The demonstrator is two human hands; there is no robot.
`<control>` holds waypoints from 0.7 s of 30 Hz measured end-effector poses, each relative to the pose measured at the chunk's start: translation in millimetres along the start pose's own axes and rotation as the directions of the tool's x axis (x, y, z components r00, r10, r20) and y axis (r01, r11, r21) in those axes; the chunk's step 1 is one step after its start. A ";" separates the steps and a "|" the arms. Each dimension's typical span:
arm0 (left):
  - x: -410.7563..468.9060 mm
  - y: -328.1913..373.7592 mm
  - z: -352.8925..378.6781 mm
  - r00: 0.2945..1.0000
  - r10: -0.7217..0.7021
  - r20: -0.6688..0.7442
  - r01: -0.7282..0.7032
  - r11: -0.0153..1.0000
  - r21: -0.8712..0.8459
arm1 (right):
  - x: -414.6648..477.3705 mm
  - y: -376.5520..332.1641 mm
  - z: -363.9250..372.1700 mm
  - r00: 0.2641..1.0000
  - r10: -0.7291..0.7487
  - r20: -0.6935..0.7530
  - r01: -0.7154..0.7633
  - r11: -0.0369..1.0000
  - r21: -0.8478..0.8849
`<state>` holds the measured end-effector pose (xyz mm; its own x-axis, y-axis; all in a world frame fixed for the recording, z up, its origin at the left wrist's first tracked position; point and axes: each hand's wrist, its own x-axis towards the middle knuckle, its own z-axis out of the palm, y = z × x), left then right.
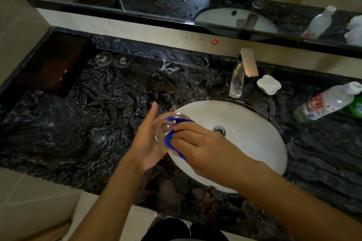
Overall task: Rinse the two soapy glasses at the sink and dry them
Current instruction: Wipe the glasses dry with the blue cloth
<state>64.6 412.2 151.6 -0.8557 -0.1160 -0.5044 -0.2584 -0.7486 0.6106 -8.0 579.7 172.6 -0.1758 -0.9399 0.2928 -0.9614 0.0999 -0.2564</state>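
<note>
You are in the drying step on 1 glass point(166, 129): your left hand point(148, 139) cups it from the outside, over the left rim of the sink point(254, 142), its fingers wrapped loosely round the wall with the thumb up. Your right hand point(197, 142) presses a blue cloth point(169, 139) against and into the glass, fingers clenched on the cloth. The tap point(238, 82) shows no running stream that I can make out, so I judge the rinsing of this glass done and the wipe under way. The 2nd glass is harder to place: 2 round clear things point(112, 59) stand at the far left of the bench point(78, 123), and they may be glasses or lids seen from above, but the view is too dim to say. The mirror shows only a reflected glass, which tells nothing further. So, at best, 1 glass is rinsed and partly dried; finishing it, setting it down, and possibly rinsing and drying the other are left. A bottle point(327, 103) lies right of the sink, untouched.
</note>
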 end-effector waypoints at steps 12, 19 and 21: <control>13.6 -21.4 22.2 0.871 0.360 -0.333 -0.411 0.907 -0.093 | 16.7 -22.9 9.7 0.943 0.266 -0.201 -0.249 0.963 0.107; 4.8 2.8 -0.2 0.995 -0.099 -0.014 0.099 0.995 -0.026 | 5.1 6.5 5.8 0.992 -0.061 -0.111 0.059 0.998 -0.020; 4.7 3.8 -1.1 0.991 -0.117 -0.070 0.124 0.988 0.095 | 1.7 8.4 9.4 0.995 -0.024 -0.094 0.027 0.999 0.026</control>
<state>60.1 408.1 150.8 -0.7856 -0.0729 -0.6144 -0.4040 -0.6916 0.5987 -14.4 575.9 162.3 -0.1716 -0.9069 0.3847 -0.9598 0.0659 -0.2727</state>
